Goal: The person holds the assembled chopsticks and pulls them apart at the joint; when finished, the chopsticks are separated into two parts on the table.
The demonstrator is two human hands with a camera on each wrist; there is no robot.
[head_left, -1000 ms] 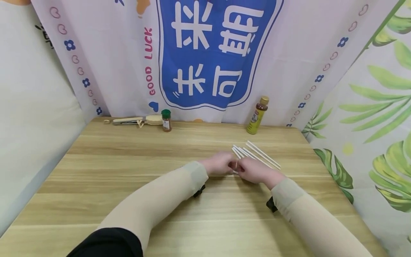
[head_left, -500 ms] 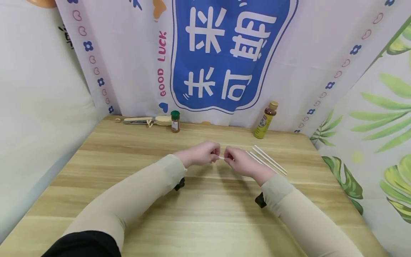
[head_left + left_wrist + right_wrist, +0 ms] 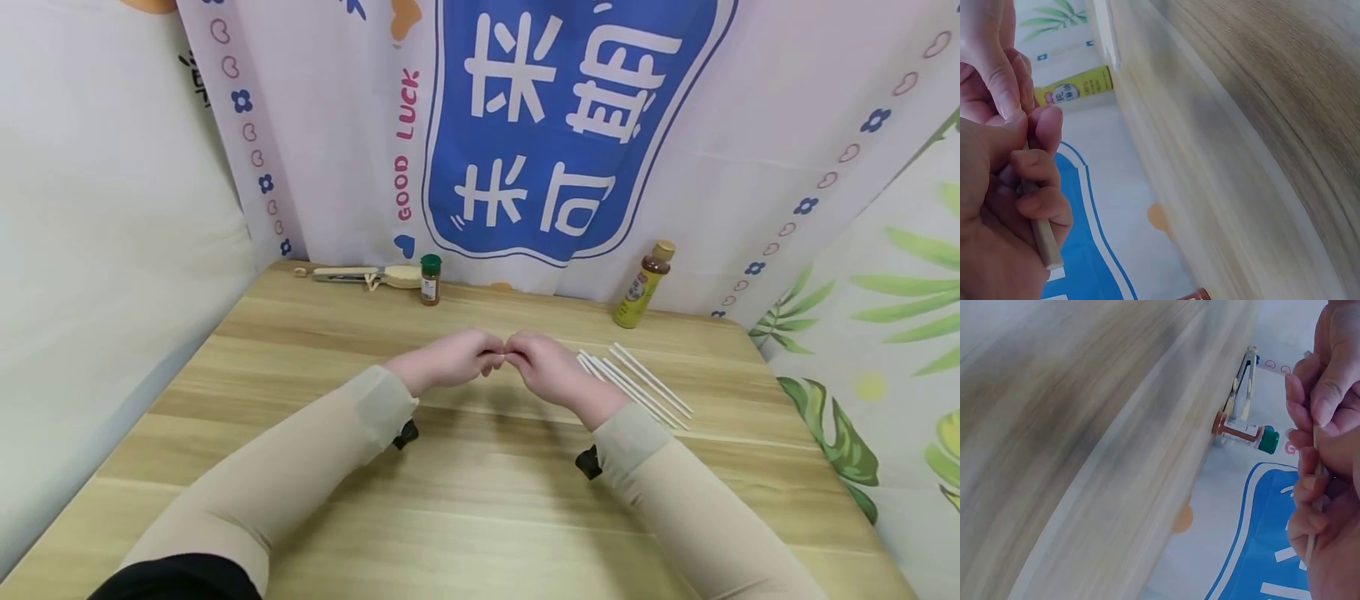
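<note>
In the head view my left hand and right hand meet at the fingertips over the middle of the table. A thin off-white stick runs through both hands. The left wrist view shows one end of the stick poking out below my left hand's curled fingers. Seen from the right wrist, the stick lies along my right palm under the bent fingers. The thumbs and index fingers of both hands pinch its middle, which is mostly hidden. Right of the right hand, several similar white sticks lie side by side on the table.
A yellow-labelled bottle with a gold cap stands at the back right. Toward the back left are a green-capped spice jar and wooden-handled utensils. A printed cloth hangs behind the wood table.
Both hands have moved left, away from the sticks on the table, with one stick between them. Their fingertips parted slightly half a second ago and now meet. The head view has shifted.
</note>
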